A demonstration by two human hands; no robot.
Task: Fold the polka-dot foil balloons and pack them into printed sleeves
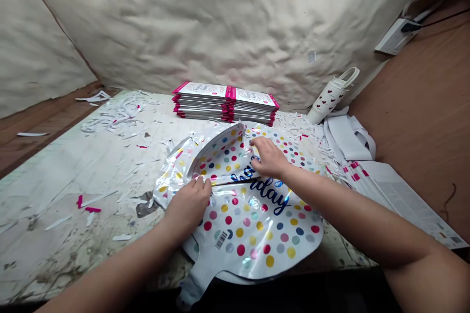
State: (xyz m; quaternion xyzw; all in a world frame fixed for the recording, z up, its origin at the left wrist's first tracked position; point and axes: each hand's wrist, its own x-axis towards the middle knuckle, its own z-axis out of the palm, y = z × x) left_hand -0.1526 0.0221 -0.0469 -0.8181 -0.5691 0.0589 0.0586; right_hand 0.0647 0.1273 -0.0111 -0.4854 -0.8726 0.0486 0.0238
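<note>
A flat white foil balloon (253,249) with coloured dots and blue birthday lettering lies at the table's front edge, its tail hanging toward me. It rests on more dotted foil balloons (165,178). A part of the top one is folded over, making a crease across its middle. At the left end of that fold, my left hand (191,200) is closed with the fingertips on the foil edge. My right hand (270,156) lies on the balloon above the lettering, thumb and fingers apart, touching the foil.
Behind the balloons stand two stacks of pink-and-white printed packs (225,102). A white bottle with hearts (328,98) leans at the right rear, near white strips (348,137) and flat printed sheets (400,195). Paper scraps (117,115) litter the left of the table. A power socket (396,36) is at the upper right.
</note>
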